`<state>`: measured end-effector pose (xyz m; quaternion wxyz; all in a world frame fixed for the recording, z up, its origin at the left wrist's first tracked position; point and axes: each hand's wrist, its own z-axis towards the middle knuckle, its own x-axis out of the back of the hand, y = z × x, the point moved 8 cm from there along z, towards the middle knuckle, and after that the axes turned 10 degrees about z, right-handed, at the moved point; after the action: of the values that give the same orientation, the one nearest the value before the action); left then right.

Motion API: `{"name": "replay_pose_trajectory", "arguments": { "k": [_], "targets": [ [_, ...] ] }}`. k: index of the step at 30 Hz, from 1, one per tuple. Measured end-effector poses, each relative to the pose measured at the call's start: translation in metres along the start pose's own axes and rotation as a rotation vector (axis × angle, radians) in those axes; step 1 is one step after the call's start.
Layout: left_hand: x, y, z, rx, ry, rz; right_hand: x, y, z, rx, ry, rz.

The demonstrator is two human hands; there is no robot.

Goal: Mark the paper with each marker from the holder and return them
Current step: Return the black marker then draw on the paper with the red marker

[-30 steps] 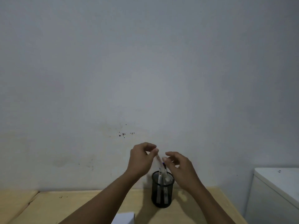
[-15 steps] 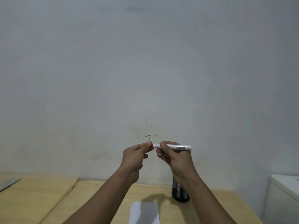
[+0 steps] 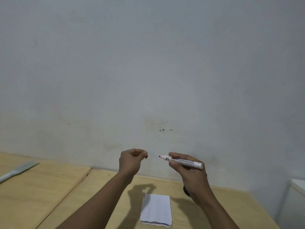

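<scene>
The head view is showing a single moment well above a pale wooden table (image 3: 49, 192). The right hand (image 3: 189, 169) is gripping one white-barrelled marker (image 3: 183, 161) around its middle, holding it roughly level with its bare red tip pointing left. The cap is off. The left hand (image 3: 132, 162) is curling closed just left of that tip, apart from it, and a speck of red at its fingertips (image 3: 146, 154) is suggesting that it is pinching the cap, though the cap itself is too small to make out for sure.

The paper (image 3: 156, 209) is lying on the near part of the table, below and between the hands, and it is looking unmarked apart from a dark sliver at its far left corner. The holder (image 3: 186, 190) is showing only as a dark edge behind the right wrist, so I cannot tell what is standing in it.

As a judgement, the task is sitting at an early stage: one marker is out and uncapped, the stroke on the paper is not yet made, and capping and returning are still ahead, along with any other markers.

Counting what is showing: two hands, one marker, one sheet or small pad of paper, one holder partly hidden, one long pale flat object (image 3: 16, 171) lying at the far left of the table, and one white unit (image 3: 298, 187) at the right edge.
</scene>
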<state>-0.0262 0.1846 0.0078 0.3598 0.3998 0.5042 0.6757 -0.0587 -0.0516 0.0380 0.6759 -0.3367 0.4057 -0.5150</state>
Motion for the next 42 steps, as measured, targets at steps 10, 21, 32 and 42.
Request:
{"name": "replay_pose_trajectory", "arguments": {
  "k": [10, 21, 32, 42],
  "targets": [
    [-0.010, -0.117, 0.002, -0.059, -0.035, 0.797, 0.025, 0.057, -0.021, -0.079, 0.021, -0.049],
    [-0.010, -0.108, -0.025, -0.289, 0.107, 0.861, 0.027, 0.100, -0.016, -0.160, 0.045, -0.021],
    [-0.037, -0.116, -0.059, -0.492, -0.286, 1.110, -0.019, 0.171, 0.004, -0.448, -0.053, -0.085],
    [-0.036, -0.132, -0.054, -0.415, -0.364, 1.065, -0.017, 0.208, 0.008, -0.379, -0.112, -0.439]
  ]
}}
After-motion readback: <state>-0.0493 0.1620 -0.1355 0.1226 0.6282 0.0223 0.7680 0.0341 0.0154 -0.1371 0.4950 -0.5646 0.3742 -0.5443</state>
